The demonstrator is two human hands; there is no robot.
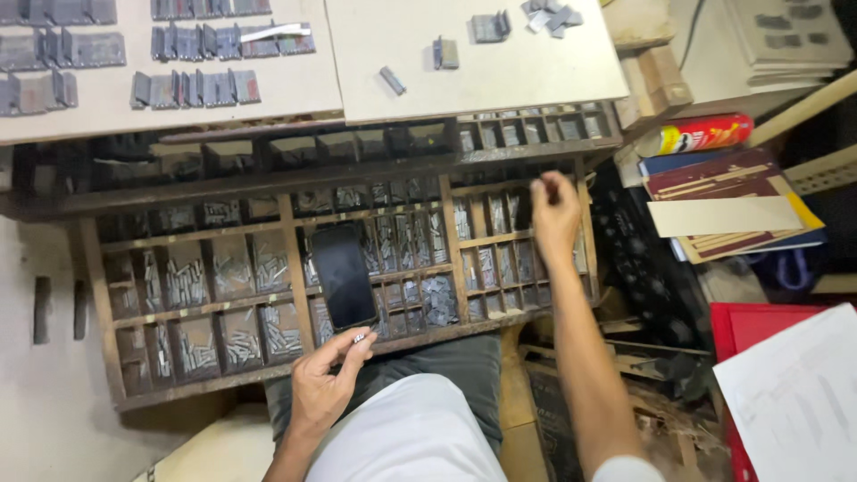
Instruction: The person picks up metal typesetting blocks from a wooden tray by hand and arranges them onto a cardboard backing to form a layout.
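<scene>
Head view: left hand point(323, 384) pinched a small bundle of metal type point(360, 337) between thumb and fingertips, just at the near edge of the wooden type case point(286, 268), below a black phone point(343, 275) lying across the compartments. Right hand point(553, 212) reached into the far right compartments, fingers closed as if on one piece; whether anything was in it, couldn't tell. Risks as I judged: bundle could slip and scatter into wrong compartments; a knock could slide the phone off; the reaching arm could drag loose sorts.

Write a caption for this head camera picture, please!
Left hand pinches small metal pieces beside a dark phone; right hand reaches into the wooden type tray.
</scene>
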